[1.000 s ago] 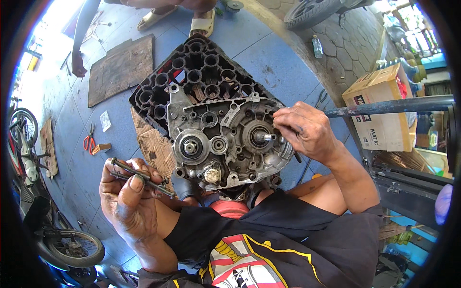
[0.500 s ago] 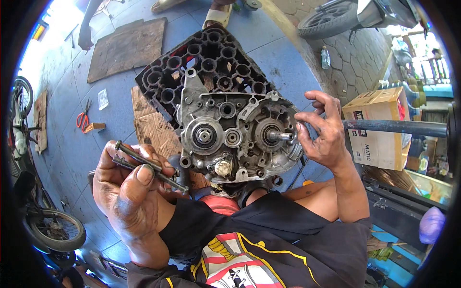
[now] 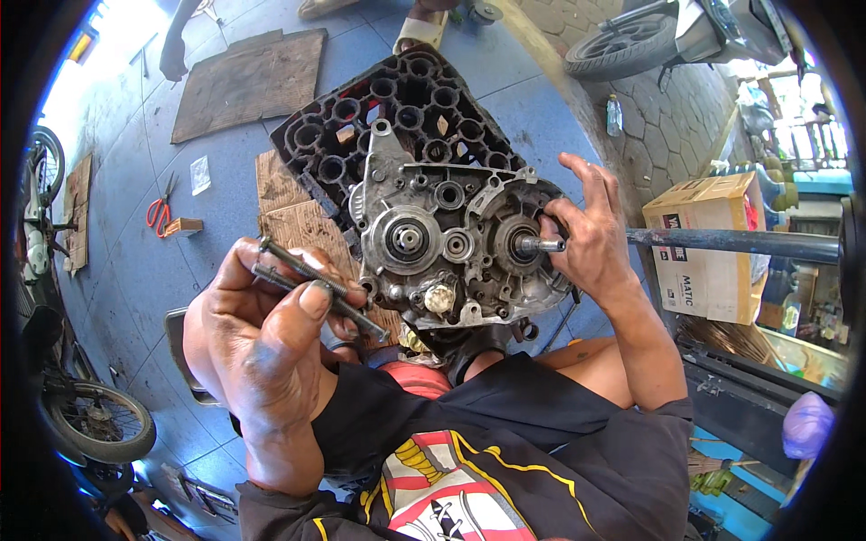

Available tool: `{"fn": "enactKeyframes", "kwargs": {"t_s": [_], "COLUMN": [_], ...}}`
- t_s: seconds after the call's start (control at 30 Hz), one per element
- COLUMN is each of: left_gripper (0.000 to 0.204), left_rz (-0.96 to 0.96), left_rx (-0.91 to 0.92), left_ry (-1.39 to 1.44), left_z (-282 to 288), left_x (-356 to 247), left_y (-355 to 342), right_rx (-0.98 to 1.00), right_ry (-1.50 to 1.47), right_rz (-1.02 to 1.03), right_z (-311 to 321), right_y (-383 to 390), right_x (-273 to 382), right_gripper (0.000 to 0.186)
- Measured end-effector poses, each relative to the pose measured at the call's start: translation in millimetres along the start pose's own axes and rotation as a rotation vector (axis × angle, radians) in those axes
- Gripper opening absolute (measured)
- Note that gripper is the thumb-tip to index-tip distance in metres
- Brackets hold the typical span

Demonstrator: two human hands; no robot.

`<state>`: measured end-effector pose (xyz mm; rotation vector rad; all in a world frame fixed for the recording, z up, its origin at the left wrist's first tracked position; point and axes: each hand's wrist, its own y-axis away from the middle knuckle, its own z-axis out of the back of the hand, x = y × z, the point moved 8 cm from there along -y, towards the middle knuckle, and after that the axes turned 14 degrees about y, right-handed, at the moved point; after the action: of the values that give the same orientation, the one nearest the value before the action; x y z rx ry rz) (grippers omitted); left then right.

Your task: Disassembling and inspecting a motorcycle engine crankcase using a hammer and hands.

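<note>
My left hand (image 3: pixel 271 329) pinches two long, dark bolts (image 3: pixel 356 317) between thumb and fingers, left of a grey metal engine crankcase (image 3: pixel 419 185). The bolts lie crosswise in the fingers, threaded ends to the upper left. The crankcase stands with its open face toward me, showing round bearings (image 3: pixel 408 238) and a whitish round knob-like part (image 3: pixel 439 298) low on it. My right hand (image 3: pixel 591 239) is at the crankcase's right side, its thumb and forefinger about the protruding steel shaft (image 3: pixel 544 244). Its other fingers stretch upward; the thumb tip is partly hidden.
A black crate with round cells (image 3: pixel 410 117) lies behind the crankcase. Cardboard (image 3: pixel 302 230), red-handled scissors (image 3: pixel 159 216) and a small box (image 3: pixel 185 226) are on the blue tiles. A dark bar (image 3: pixel 749 242) crosses before a carton (image 3: pixel 704 261) at right. Another person's hand (image 3: pixel 173 61) shows far left.
My right hand has moved left and closed in on the shaft. The left hand, still holding the bolts, has shifted right. The view has shifted, with the crankcase now further right.
</note>
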<state>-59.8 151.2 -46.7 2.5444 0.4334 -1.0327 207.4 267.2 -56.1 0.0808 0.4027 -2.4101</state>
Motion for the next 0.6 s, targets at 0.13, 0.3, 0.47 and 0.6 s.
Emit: {"fn": "enactKeyframes", "kwargs": {"t_s": [0.13,0.3,0.47,0.6], "left_gripper": [0.025,0.02,0.016,0.012], "left_rz": [0.033,0.113,0.105,0.156], "left_rx": [0.006,0.059,0.129,0.164], "left_ry": [0.027,0.052,0.032,0.047], "left_z": [-3,-14,-15,-21], "left_x": [6,15,26,42], "left_y": [1,9,16,19], "right_rx": [-0.006,0.139,0.206,-0.093], "right_ry": [-0.001,-0.012,0.057,-0.1], "right_rz": [-0.058,-0.148,-0.123,-0.125], "right_z": [2,-11,-9,31], "right_y": [1,-3,-11,-6], "right_x": [-5,-14,-2,-20], "right_gripper": [0.018,0.027,0.029,0.026]}}
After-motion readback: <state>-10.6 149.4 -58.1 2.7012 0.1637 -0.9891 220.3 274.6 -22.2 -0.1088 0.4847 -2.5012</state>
